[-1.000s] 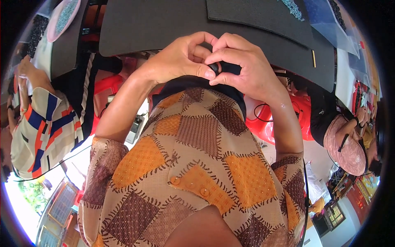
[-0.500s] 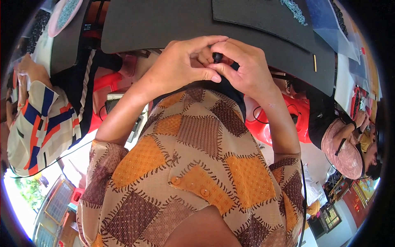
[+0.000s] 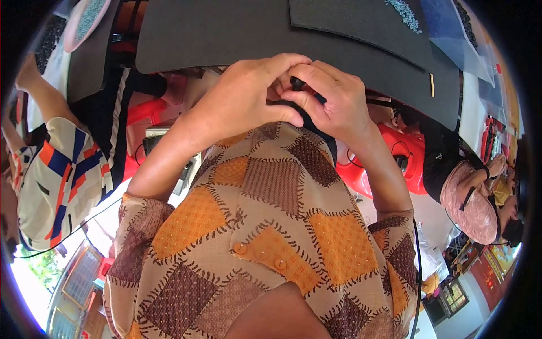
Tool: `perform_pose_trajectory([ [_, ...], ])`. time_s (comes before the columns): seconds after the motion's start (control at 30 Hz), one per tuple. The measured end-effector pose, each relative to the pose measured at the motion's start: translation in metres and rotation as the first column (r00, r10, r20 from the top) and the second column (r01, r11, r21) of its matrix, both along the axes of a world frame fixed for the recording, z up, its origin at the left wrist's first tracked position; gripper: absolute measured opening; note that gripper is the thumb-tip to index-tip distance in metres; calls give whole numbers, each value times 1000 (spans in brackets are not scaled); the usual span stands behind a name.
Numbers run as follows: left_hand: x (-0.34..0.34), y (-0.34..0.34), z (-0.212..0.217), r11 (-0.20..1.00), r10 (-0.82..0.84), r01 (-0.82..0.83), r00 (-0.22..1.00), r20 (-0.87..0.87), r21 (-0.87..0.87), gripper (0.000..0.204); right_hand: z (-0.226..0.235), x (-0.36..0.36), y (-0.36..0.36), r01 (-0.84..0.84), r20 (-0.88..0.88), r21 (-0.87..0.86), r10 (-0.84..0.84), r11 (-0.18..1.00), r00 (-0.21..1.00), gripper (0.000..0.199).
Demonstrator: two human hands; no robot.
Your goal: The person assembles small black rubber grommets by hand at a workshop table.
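A small black rounded part (image 3: 297, 83) sits between the thumb and forefinger of my right hand (image 3: 334, 100), just off the near edge of the dark table. My left hand (image 3: 252, 93) is curled against it from the other side, its fingertips meeting my right fingers. The left thumb stands apart, pointing toward the right hand. Whether the left fingers also grip the black part is hidden behind the fingers.
The dark grey table (image 3: 214, 34) lies ahead, bearing a raised dark mat (image 3: 350, 22), small blue pieces (image 3: 404, 15) and a thin yellowish stick (image 3: 432, 85). A pink tray (image 3: 72, 38) of blue pieces is far left. Seated people flank me, with red stools (image 3: 403, 150) nearby.
My left thumb has swung away from the black part and my left hand has tilted. The black part has dropped slightly between my fingers. The person at left has shifted an arm.
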State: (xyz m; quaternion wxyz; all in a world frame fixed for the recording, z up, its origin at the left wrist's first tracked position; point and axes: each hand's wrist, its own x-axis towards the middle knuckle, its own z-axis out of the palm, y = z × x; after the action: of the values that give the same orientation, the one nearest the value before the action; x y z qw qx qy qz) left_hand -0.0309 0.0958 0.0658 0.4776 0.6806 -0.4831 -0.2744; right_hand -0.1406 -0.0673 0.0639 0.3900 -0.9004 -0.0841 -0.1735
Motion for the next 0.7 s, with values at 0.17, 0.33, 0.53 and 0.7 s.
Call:
perform_pose_trajectory([
  [0.17, 5, -3, -3, 1000, 18, -17, 997, 71, -6, 64, -7, 4, -1, 47, 40, 26, -48, 999, 998, 24],
  [0.33, 6, -5, -10, 999, 14, -14, 1000, -2, -30, 64, -10, 5, -4, 60, 55, -6, -60, 998, 997, 26],
  [0.53, 18, 1, -12, 996, -38, -14, 808, -588, -83, 45, -5, 7, -14, 12, -88, 215, 7, 977, 996, 27],
  [0.7, 26, -3, -9, 997, -26, -28, 710, -704, -65, 54, -13, 15, -18, -73, 54, 340, 58, 938, 997, 28],
])
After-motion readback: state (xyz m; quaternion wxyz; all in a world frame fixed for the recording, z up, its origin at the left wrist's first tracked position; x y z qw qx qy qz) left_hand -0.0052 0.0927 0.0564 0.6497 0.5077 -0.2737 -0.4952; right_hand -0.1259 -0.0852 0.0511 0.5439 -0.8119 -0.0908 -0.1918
